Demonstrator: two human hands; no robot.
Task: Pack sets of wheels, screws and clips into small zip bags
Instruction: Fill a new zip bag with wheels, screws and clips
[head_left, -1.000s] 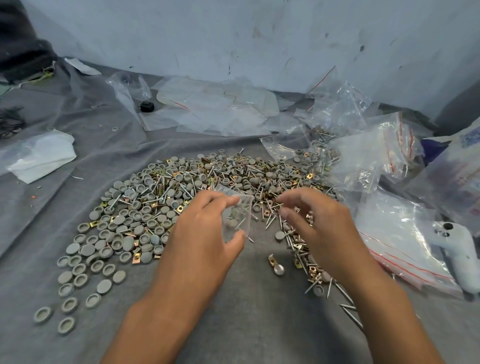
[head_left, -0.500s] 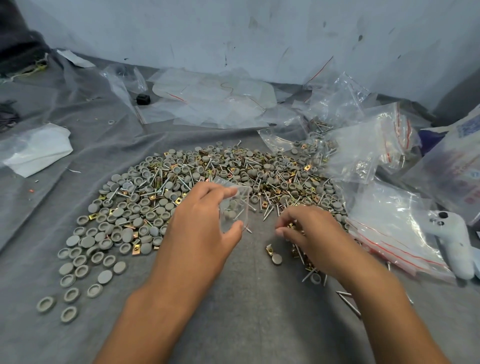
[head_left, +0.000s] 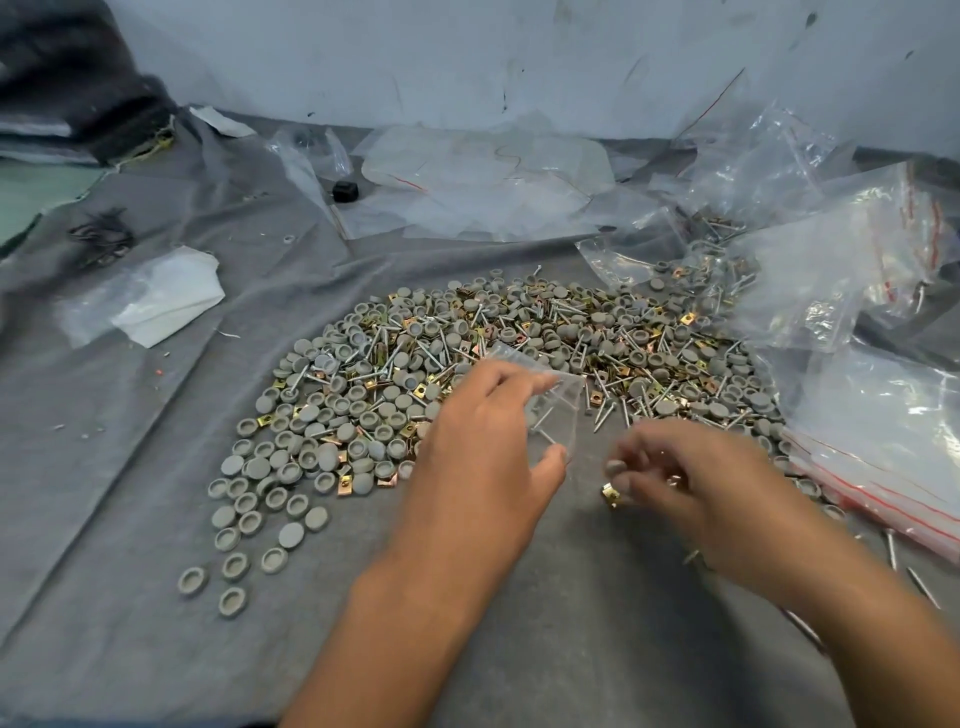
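A grey cloth (head_left: 156, 519) covers the tabletop, and most of the work looks still ahead: a broad heap (head_left: 519, 353) of grey wheels, screws and brass clips lies loose across its middle, with stray wheels (head_left: 244, 519) trailing off toward the near left. No filled, sealed small bag can be picked out with certainty. On the right lie large clear bags (head_left: 857, 431) with red zip strips, some apparently holding more parts, and flat empty plastic (head_left: 483, 182) is spread by the wall behind.

The left hand (head_left: 488, 457) holds one small zip bag (head_left: 556, 410) just above the near edge of the heap, thumb below and fingers above pinching its side so the mouth faces right. At least one or two screws show through the plastic, so this set seems begun but not complete.

The right hand (head_left: 691, 478) is blurred; its fingers are curled, and a brass clip (head_left: 612, 493) sits at the fingertips, seemingly pinched, close beside the bag's mouth. My guess is the clip goes in next, then the bag is zipped.

No brand, label or legible writing is visible anywhere; the red lines on the bags are only zip strips.
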